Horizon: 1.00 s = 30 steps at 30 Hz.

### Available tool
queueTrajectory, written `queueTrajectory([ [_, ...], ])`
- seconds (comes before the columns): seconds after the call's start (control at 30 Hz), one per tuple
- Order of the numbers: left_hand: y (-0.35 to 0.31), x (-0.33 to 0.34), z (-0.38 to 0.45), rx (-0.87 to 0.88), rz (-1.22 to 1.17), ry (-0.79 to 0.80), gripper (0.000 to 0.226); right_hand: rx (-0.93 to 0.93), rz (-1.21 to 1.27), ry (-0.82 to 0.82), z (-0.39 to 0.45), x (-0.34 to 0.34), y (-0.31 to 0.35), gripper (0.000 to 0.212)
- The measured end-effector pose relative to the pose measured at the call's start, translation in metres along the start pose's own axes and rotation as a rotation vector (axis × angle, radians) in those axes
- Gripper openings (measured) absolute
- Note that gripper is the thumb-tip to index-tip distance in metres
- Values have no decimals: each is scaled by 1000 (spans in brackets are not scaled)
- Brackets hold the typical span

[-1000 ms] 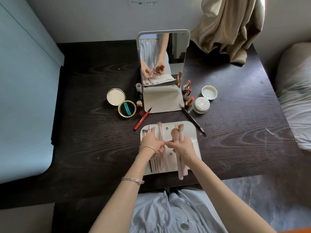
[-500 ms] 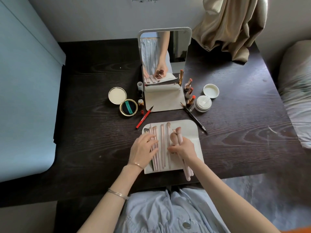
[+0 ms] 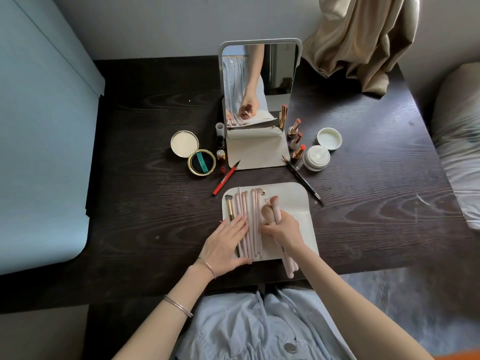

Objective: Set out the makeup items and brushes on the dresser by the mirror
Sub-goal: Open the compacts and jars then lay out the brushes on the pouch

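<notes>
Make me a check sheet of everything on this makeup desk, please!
Surface: dark wood dresser.
Job's things: pink brushes lined up on white pouch; lipsticks, open compact, red pen, black pencil, cream jar and lid by mirror.
Clutter: nothing seen.
Grippers: left hand flat on brushes; right hand grips thick brushes.
Cables: nothing seen.
Surroundings: beige curtain, bedding.

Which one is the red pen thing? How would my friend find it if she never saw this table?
Start at the white-framed standing mirror at the back of the dark wooden dresser. Look just past the front left corner of its pale base, above the cream brush pouch. The slim red liner pen lies there slanted, black tip toward the mirror; the other long pen, right of the base, is black.
</notes>
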<state>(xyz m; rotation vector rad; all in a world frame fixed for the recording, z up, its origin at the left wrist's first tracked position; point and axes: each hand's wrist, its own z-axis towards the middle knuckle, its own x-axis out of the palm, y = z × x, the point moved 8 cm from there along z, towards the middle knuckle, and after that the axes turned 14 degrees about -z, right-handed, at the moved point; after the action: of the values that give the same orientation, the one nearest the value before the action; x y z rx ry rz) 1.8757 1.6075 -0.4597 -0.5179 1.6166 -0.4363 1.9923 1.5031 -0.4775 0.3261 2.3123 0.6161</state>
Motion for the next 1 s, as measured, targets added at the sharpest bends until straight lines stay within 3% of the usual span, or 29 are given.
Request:
queueTrajectory([
  [0.2,-2,-5,-6,57,-27,-67,76,-20,8,-9,-3,3,-1,25],
  [0.4,2,-2,-10,-2,16,-41,96,-22,30,3,-4,4,-1,28],
  [0.73,1,3,-3,-54,92,25,100,-38,26,3,-2,4,-2,26],
  [1.0,-8,-3,3,-37,103,-37,83,-51,17,0,-3,5,-2,31],
])
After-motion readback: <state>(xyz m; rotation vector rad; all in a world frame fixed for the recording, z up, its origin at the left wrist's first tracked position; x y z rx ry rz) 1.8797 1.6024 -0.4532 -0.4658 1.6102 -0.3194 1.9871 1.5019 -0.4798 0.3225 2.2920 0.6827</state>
